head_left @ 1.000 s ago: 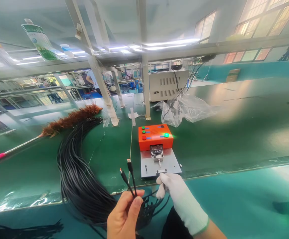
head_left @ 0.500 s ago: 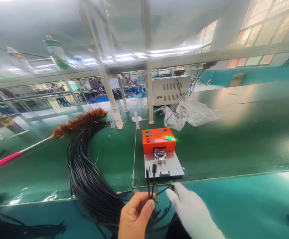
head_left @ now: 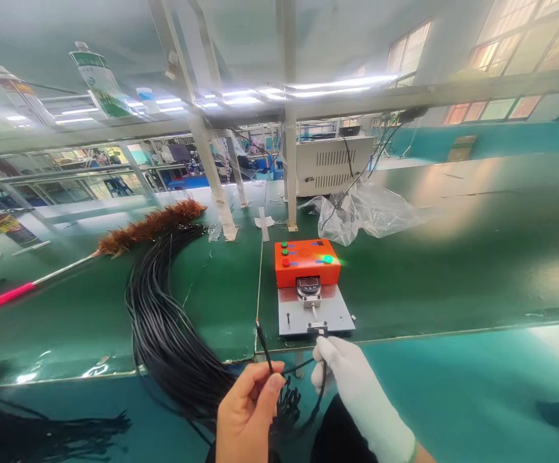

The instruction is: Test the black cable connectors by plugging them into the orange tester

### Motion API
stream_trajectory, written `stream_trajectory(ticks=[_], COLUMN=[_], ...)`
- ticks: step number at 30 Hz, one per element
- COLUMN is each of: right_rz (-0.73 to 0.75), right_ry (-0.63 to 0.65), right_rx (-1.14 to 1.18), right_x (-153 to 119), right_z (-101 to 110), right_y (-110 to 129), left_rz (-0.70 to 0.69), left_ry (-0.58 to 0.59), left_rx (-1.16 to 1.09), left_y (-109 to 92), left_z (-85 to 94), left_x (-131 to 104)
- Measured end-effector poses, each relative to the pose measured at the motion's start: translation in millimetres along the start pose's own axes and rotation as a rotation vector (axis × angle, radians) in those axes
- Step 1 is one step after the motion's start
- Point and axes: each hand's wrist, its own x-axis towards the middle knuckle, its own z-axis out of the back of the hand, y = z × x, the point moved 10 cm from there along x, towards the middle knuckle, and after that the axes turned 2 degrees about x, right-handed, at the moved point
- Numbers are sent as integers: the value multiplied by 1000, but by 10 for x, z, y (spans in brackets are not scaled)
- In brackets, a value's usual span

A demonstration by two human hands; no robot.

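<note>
Brought plug (head_left: 321,332) up to metal block (head_left: 313,326) since earlier frame, pinched in gloved right hand (head_left: 340,365). Pinching cable end (head_left: 262,337) in left hand (head_left: 249,406). Keep plug square.

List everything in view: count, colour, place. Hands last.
Bench: one, green, across the middle
Box: one, orange, on bench
Buttons: four, three green, one red, on box
Gauge: one, black, before box
Plate: one, silver, under gauge
Cable bundles: two, black, left
Duster: one, brown and pink, left
Ruler: one, pale, behind box's left
Bag: one, clear, behind box
Cabinet: one, pale, behind bag
Containers: three, mostly white, upper left
Windows: several, bright, upper right
Background clutter: uncountable, mixed, beyond bench
Left hand: one, bare, lower middle, holding black cable end
Right hand: one, white-gloved, holding another near plate
</note>
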Motion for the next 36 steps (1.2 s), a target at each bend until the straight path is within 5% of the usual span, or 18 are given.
stream_trajectory(ticks=[25, 30, 33, 35, 36], right_rz=[-60, -144, 80, 315, 371], right_ry=[-60, 44, -193, -350, -322], right_rx=[1, -242, -612, -599, -502], right_x=[202, 32, -194, -397, -447], right_z=[-33, -27, 259, 350, 317], right_y=[-73, -179, 131, 468, 557], left_rz=[-10, -3, 4, -2, -13], left_ry=[19, 86, 164, 229, 260], left_rx=[12, 36, 97, 138, 161], left_y=[7, 24, 49, 88, 111], left_z=[-97, -158, -234, -306, -345], left_x=[37, 36, 4, -35, -57])
